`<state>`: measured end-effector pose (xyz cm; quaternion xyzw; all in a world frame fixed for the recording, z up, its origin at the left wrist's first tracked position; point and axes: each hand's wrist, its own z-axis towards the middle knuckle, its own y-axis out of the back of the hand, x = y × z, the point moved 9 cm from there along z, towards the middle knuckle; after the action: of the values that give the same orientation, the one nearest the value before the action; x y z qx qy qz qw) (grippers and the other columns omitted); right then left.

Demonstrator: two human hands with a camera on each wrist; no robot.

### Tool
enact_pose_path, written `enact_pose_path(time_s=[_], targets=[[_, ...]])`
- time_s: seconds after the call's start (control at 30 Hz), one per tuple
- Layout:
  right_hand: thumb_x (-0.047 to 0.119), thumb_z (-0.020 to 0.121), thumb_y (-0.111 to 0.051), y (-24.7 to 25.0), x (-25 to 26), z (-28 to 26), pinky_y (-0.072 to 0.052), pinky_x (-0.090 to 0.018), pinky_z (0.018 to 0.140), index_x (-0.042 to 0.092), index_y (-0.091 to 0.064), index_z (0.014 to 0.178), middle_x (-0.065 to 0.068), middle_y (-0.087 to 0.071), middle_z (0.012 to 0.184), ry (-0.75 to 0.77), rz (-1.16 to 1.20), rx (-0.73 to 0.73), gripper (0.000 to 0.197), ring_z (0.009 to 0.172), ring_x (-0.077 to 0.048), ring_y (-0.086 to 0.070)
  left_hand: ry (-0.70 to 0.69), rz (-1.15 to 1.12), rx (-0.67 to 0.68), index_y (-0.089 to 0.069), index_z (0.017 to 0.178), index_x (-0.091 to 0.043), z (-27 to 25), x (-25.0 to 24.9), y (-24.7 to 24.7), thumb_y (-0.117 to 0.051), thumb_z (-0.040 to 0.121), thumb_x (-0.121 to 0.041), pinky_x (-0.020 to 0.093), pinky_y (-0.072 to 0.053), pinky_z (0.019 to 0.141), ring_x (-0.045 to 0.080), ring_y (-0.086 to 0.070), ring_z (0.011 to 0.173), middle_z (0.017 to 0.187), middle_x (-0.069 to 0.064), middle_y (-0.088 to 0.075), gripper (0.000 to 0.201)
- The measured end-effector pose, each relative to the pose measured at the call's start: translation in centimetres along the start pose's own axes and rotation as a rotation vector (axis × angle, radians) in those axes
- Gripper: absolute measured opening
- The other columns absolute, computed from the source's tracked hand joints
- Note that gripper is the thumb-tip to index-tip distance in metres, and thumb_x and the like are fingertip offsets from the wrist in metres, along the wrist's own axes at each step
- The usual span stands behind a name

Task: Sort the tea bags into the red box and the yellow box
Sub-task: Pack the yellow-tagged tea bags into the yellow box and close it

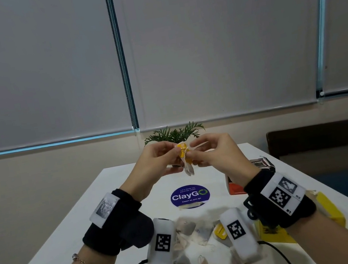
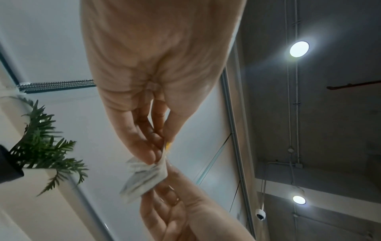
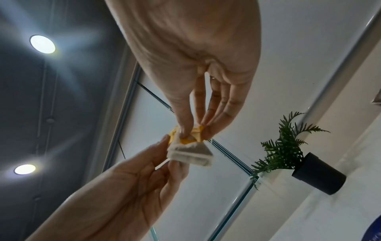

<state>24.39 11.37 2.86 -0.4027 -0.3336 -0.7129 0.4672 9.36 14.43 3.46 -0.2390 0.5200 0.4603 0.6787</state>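
Tea bag (image 1: pixel 187 162) pinched between both grips.

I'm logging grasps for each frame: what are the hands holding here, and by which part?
Both hands hold one tea bag above the table: the left hand pinches its upper edge, and the right hand pinches its yellow tag.

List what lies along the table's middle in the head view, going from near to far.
Loose tea bags → round blue ClayGo sticker → yellow-tagged tea bag held up by left hand and right hand → potted plant.
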Motion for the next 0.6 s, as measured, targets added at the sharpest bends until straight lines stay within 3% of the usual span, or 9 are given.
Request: enact_pose_path(time_s=[0.13, 0.23, 0.33, 0.5, 0.6], targets=[[0.006, 0.070, -0.086, 0.4, 0.6, 0.4, -0.053, -0.021, 0.059, 0.011, -0.071, 0.083, -0.010, -0.069, 0.076, 0.067, -0.029, -0.039, 0.021, 0.067, -0.016, -0.067, -0.041, 0.177, -0.008, -0.066, 0.099, 0.002, 0.2, 0.0, 0.4, -0.061, 0.093, -0.014, 0.026, -0.059, 0.067, 0.016, -0.068, 0.070, 0.088, 0.020, -0.070, 0.018], [0.015, 0.069, -0.087, 0.7, 1.3, 0.4, -0.048, -0.017, 0.055, 0.013, -0.072, 0.085, -0.009, -0.072, 0.078, 0.130, -0.131, -0.060, 0.022, 0.066, -0.014, -0.067, -0.068, 0.263, 0.009, -0.068, 0.095, -0.004, 0.3, 0.0, 0.1, -0.061, 0.093, -0.014, 0.025, -0.059, 0.065, 0.012, -0.068, 0.068, 0.084, 0.016, -0.069, 0.012], [0.018, 0.069, -0.088, 1.0, 1.6, 0.3, -0.051, -0.020, 0.057, 0.013, -0.072, 0.084, -0.006, -0.073, 0.076, 0.157, -0.164, -0.071, 0.023, 0.066, -0.014, -0.068, -0.078, 0.266, 0.043, -0.068, 0.088, -0.012, 0.1, -0.1, -0.5, -0.064, 0.091, -0.020, 0.027, -0.059, 0.068, 0.012, -0.068, 0.071, 0.080, 0.007, -0.070, 0.009], [0.008, 0.074, -0.084, 0.0, 1.3, 0.5, -0.056, -0.026, 0.063, 0.008, -0.071, 0.083, -0.011, -0.074, 0.075, 0.082, -0.098, 0.124, 0.016, 0.069, -0.019, -0.071, -0.117, 0.369, 0.018, -0.069, 0.086, -0.008, 0.1, -0.5, 0.0, -0.069, 0.087, -0.019, 0.022, -0.053, 0.056, 0.015, -0.066, 0.070, 0.076, 0.007, -0.069, 0.011], [0.008, 0.081, -0.077, -0.4, 0.1, 0.0, -0.057, -0.031, 0.068, 0.010, -0.069, 0.085, -0.008, -0.074, 0.077, -0.046, -0.318, 0.287, 0.009, 0.069, -0.020, -0.072, -0.117, 0.420, -0.054, -0.068, 0.088, -0.008, 0.3, -0.7, 1.6, -0.072, 0.085, -0.021, 0.023, -0.053, 0.055, 0.016, -0.066, 0.070, 0.077, 0.005, -0.067, 0.014]])
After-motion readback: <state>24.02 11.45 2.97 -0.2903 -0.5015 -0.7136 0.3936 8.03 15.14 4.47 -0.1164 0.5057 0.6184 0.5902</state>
